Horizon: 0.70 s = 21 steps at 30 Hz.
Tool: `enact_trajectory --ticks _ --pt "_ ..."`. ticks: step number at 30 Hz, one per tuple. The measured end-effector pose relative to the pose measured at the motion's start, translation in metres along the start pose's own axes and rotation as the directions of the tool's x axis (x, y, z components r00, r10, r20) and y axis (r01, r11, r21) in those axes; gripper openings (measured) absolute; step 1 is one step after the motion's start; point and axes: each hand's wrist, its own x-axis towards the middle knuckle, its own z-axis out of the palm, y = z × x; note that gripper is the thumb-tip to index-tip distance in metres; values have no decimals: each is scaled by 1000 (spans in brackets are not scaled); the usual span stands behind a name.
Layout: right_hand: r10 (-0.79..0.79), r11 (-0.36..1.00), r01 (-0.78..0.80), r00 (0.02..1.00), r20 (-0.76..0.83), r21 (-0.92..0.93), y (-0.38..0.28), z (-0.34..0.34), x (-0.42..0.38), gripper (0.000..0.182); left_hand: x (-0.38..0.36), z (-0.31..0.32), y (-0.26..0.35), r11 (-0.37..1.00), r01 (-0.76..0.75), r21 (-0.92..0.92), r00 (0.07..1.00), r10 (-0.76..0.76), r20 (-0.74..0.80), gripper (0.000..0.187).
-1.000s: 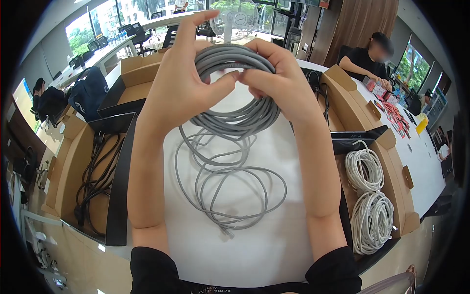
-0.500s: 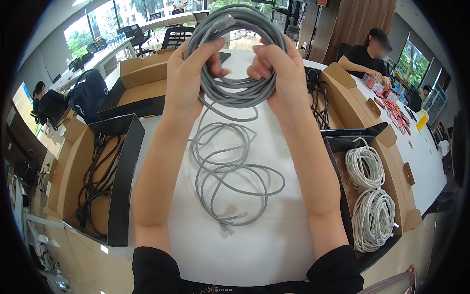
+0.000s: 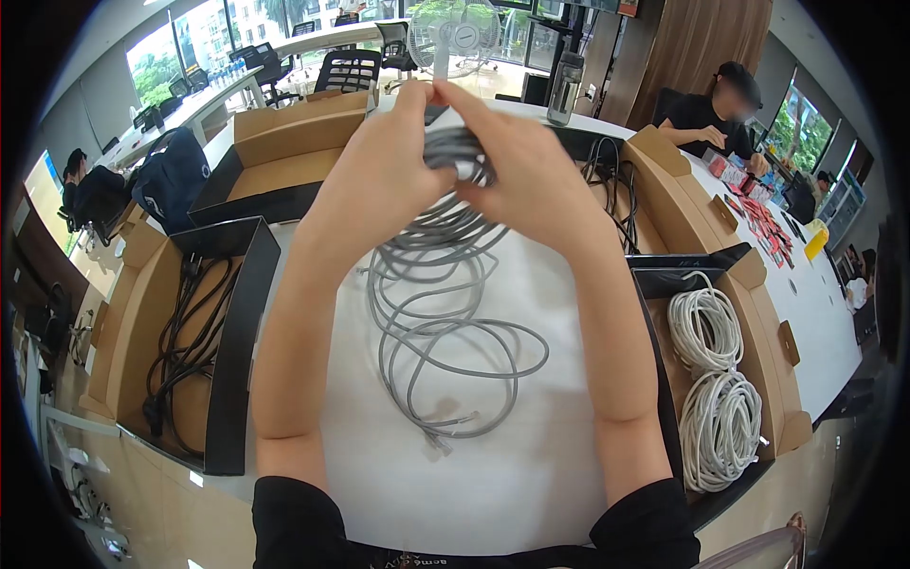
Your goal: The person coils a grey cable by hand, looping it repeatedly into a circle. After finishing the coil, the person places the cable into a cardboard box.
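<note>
A coiled grey cable (image 3: 453,232) hangs between my hands above the white table, its upper part blurred by motion. My left hand (image 3: 393,152) is closed round the coil's left side. From the right, my right hand (image 3: 512,161) closes on the same coil, and the fingertips of both hands come close together at its top. A light connector shows between the hands. Below the coil, loose loops of grey cable (image 3: 431,327) lie on the table, with connector ends near the bottom of the loops.
Black cables lie in an open box (image 3: 232,379) at left and another box at back right. A box (image 3: 791,356) at right holds white coils. An open box (image 3: 256,190) and a bottle (image 3: 565,90) stand behind. A person (image 3: 716,114) sits at back right.
My hands have come together and turned inward round the coil. The coil has dropped lower and narrowed, and the fan and bottle behind now show.
</note>
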Motion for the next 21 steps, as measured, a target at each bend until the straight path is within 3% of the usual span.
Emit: enact_trajectory --ticks 1,4,5,10,13,14,16,19,21 --pt "46 998 -50 995 87 45 -7 -4 0 74 -1 -5 8 992 99 74 988 -107 110 47" --pt "227 973 -217 962 155 -76 -14 2 -1 86 -4 2 11 963 97 253 982 -133 132 52" --pt "210 972 -193 969 133 -133 -11 5 -1 86 -3 2 12 969 107 224 981 -139 133 54" --pt "183 979 -179 983 24 -100 10 7 -1 57 0 10 11 978 77 196 994 -90 61 67" --pt "188 975 -197 978 -93 -100 29 6 -3 35 3 17 12 978 151 142 979 -168 115 74" --pt "203 970 -218 969 -138 -107 35 4 -3 28 2 19 9 989 89 116 993 -97 61 76" --pt "366 928 -333 897 -246 166 49 -3 -2 13 1 23 1 996 -44 78 997 48 -56 79" --pt "634 655 -375 745 -207 656 46 -18 -1 14 4 31 -2 985 28 -171 993 -47 -108 69" --pt "623 596 -268 749 -225 756 42 -14 1 14 8 37 -8 948 23 -318 984 -78 -162 56"
